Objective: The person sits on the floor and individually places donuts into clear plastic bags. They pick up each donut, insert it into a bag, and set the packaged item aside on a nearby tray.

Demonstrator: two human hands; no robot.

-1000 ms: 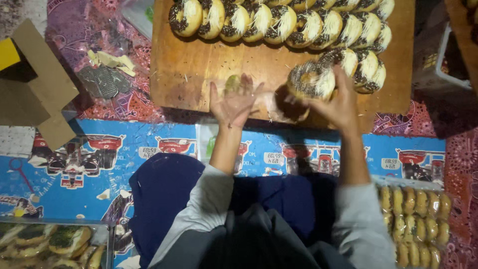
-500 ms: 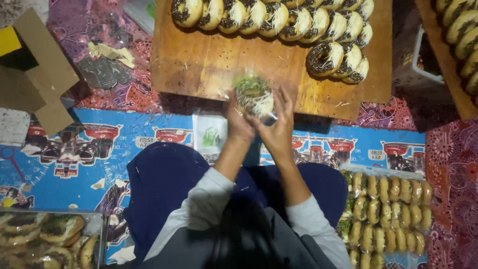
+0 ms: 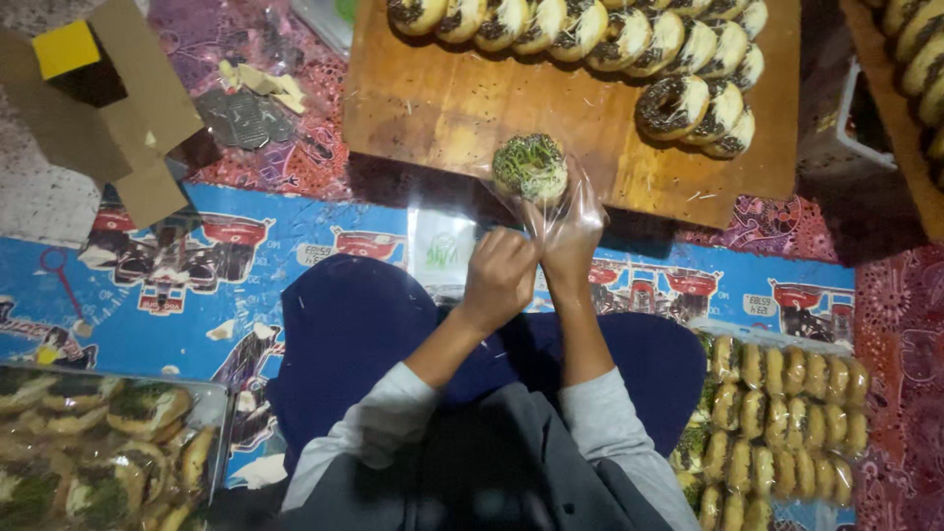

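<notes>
Left hand [image 3: 500,278] and right hand [image 3: 570,241] pinch clear bag [image 3: 560,211] holding green-sprinkled doughnut [image 3: 530,167]

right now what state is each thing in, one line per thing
left hand: closed on the bag's open end
right hand: pinching the bag below the doughnut
clear plastic bag: held up, one doughnut inside, not sealed
green-topped doughnut: inside the bag
chocolate-topped doughnuts: unwrapped, rowed on the board
wooden board: partly bare
bagged doughnuts: wrapped, packed in rows
cardboard box: flaps open
</notes>
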